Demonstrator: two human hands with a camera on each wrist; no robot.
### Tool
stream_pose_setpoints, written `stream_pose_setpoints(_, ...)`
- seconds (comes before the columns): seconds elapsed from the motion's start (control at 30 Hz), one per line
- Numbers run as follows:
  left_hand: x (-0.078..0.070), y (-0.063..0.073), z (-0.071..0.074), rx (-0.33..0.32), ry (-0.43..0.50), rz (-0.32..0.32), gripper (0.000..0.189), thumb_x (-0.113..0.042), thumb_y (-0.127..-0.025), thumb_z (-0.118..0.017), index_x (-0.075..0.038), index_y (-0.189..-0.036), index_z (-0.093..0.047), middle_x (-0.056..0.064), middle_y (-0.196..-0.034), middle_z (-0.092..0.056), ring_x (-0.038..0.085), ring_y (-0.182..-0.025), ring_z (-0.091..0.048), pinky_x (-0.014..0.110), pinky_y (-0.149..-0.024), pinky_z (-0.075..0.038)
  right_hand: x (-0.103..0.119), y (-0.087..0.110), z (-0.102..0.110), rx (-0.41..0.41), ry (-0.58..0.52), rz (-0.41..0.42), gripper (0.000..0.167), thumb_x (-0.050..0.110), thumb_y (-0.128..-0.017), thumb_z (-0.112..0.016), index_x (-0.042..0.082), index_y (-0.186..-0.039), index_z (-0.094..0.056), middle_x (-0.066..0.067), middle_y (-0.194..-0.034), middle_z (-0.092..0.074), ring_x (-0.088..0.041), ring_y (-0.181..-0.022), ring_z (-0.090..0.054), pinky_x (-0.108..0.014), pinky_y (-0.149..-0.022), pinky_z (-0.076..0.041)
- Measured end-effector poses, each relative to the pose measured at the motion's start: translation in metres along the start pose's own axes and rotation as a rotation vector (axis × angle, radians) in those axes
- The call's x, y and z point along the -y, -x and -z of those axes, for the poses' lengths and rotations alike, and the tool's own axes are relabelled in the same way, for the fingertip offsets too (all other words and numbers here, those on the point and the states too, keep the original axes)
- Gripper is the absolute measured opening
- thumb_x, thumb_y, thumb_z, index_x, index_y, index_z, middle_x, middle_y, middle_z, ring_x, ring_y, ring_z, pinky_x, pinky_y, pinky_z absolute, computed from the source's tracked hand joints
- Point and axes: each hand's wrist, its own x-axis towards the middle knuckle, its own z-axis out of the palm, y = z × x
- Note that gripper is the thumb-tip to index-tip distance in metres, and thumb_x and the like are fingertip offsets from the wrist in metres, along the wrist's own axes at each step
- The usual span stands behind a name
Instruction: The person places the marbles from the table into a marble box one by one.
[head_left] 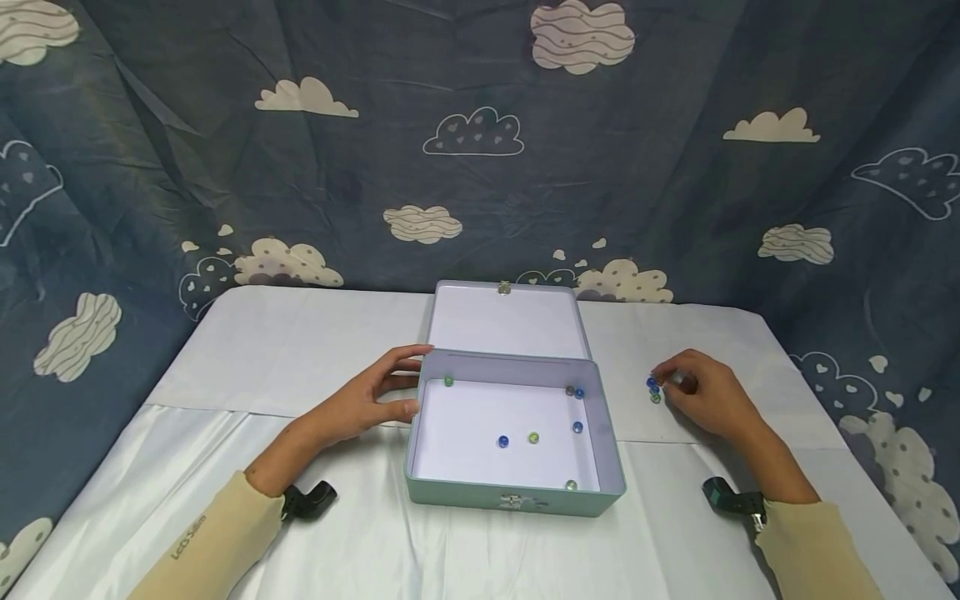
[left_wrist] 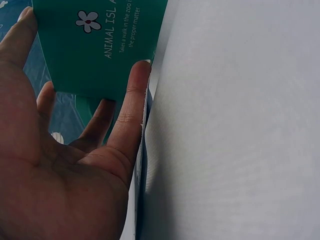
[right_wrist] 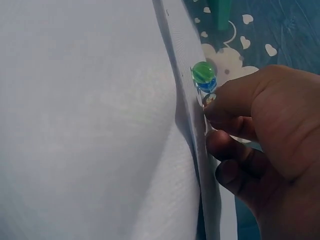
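A green tin box [head_left: 510,493] with a pale inside stands on the white cloth, its hinged lid [head_left: 510,321] laid back. Several glass marbles lie inside, among them a blue marble [head_left: 503,442] and a yellow-green marble [head_left: 533,437]. My left hand [head_left: 367,396] rests with extended fingers against the tin's left side; the left wrist view shows the printed green wall [left_wrist: 95,50] by the fingers. To the tin's right, my right hand [head_left: 701,392] has bent fingers beside a small cluster of marbles, including a green marble [right_wrist: 204,73]. Fingers hide whether it pinches one.
White cloth [head_left: 315,533] covers the table. A dark blue curtain [head_left: 480,183] with cloud prints hangs behind it and along the sides. Black wrist cameras sit on the left wrist [head_left: 309,502] and the right wrist [head_left: 731,497].
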Motion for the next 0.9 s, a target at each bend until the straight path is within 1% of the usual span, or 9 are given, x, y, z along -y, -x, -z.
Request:
stream_pose_setpoints(0.2, 0.0, 0.0, 0.0, -0.003, -0.004, 0.0, 0.078, -0.017, -0.102, -0.075, -0.032, -0.166, -0.032, 0.019, -0.161, -0.036, 0.045, -0.15, -0.041, 0.043, -0.092, -0.064, 0.001, -0.001, 0.001, 0.014, -0.009, -0.011, 0.021, 0.0, -0.091, -0.075, 0.007, -0.111, -0.077, -0.009, -0.11, -0.069, -0.024, -0.085, -0.057, -0.027, -0.069, -0.05)
stream_pose_setpoints(0.4, 0.001, 0.0, 0.0, 0.0, -0.004, 0.0, 0.078, -0.017, -0.102, -0.075, -0.032, -0.166, -0.032, 0.019, -0.161, -0.036, 0.044, -0.15, -0.041, 0.044, -0.092, -0.064, 0.001, -0.001, 0.0, 0.036, 0.001, -0.08, 0.021, 0.004, -0.092, -0.074, 0.005, -0.112, -0.074, -0.01, -0.101, -0.069, -0.025, -0.085, -0.058, -0.034, -0.072, -0.052)
stream_pose_setpoints(0.5, 0.0, 0.0, 0.0, 0.0, -0.008, 0.0, 0.078, -0.018, -0.102, -0.075, -0.031, -0.166, -0.032, 0.019, -0.161, -0.036, 0.044, -0.15, -0.041, 0.043, -0.092, -0.064, 0.001, -0.002, 0.0, 0.033, 0.007, -0.093, 0.019, 0.006, -0.092, -0.074, 0.006, -0.111, -0.074, -0.009, -0.098, -0.069, -0.025, -0.084, -0.058, -0.035, -0.072, -0.052)
stream_pose_setpoints(0.67, 0.0, 0.0, 0.0, -0.002, -0.013, 0.002, 0.078, -0.018, -0.102, -0.075, -0.031, -0.166, -0.032, 0.019, -0.161, -0.036, 0.044, -0.15, -0.041, 0.043, -0.093, -0.064, 0.008, -0.003, 0.005, 0.012, -0.008, -0.076, 0.017, 0.009, -0.092, -0.077, 0.007, -0.109, -0.074, -0.008, -0.096, -0.069, -0.025, -0.081, -0.058, -0.03, -0.067, -0.052)
stream_pose_setpoints(0.8, 0.0, 0.0, 0.0, 0.0, -0.001, 0.004, 0.078, -0.018, -0.102, -0.075, -0.032, -0.166, -0.033, 0.02, -0.161, -0.036, 0.045, -0.15, -0.041, 0.044, -0.092, -0.064, 0.02, -0.003, 0.014, 0.0, -0.023, -0.05, 0.018, 0.008, -0.091, -0.078, 0.008, -0.108, -0.073, -0.007, -0.097, -0.07, -0.024, -0.081, -0.058, -0.027, -0.062, -0.051)
stream_pose_setpoints(0.9, 0.0, -0.001, 0.0, -0.001, -0.006, 0.005, 0.078, -0.018, -0.102, -0.075, -0.031, -0.166, -0.032, 0.019, -0.161, -0.036, 0.044, -0.15, -0.041, 0.043, -0.093, -0.064, 0.033, -0.003, 0.02, -0.021, -0.025, -0.016, 0.018, 0.007, -0.089, -0.078, 0.01, -0.107, -0.073, -0.005, -0.095, -0.069, -0.023, -0.079, -0.057, -0.026, -0.061, -0.05)
